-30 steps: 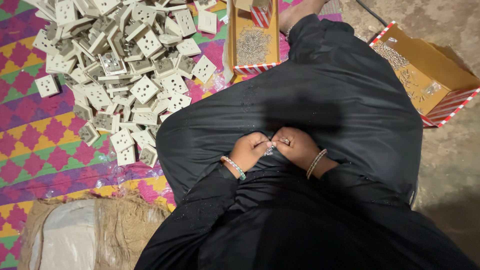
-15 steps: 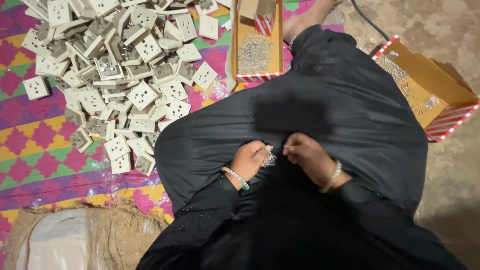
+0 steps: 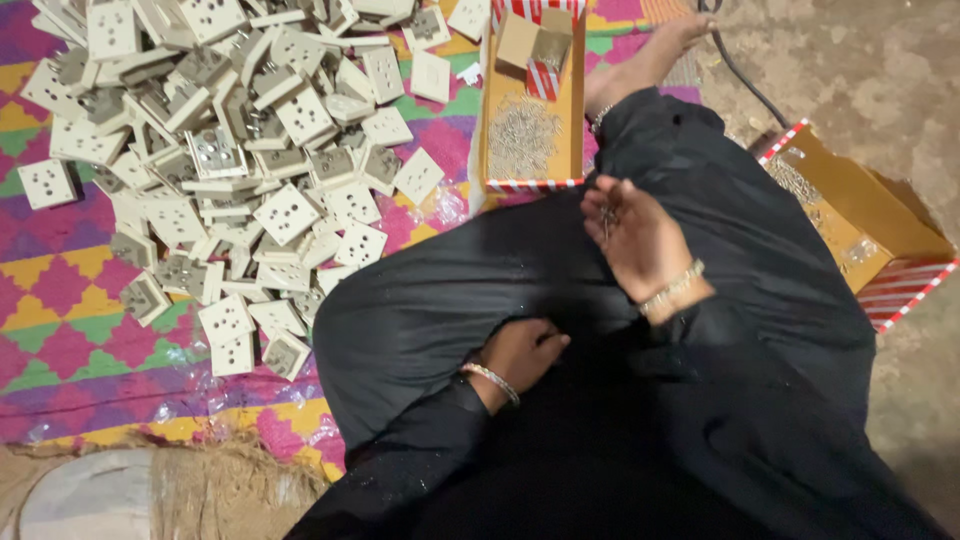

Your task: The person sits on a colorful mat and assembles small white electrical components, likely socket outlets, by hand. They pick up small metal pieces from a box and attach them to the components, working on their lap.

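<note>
Right hand [image 3: 640, 240] rose toward box [image 3: 500, 110] edge, grip holding small metal bits.

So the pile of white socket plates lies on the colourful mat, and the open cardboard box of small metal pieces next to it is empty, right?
Not quite. The head view shows the cardboard box is not empty: a heap of small metal pieces lies in it. The rest holds: the white socket plates are piled on the colourful mat beside the box.

Your right hand [image 3: 640, 240] holds small screws [image 3: 606, 212] near the screw box [image 3: 530, 140]; your left hand [image 3: 520, 352] rests on your lap, sockets [image 3: 230, 150] piled beside you.
</note>
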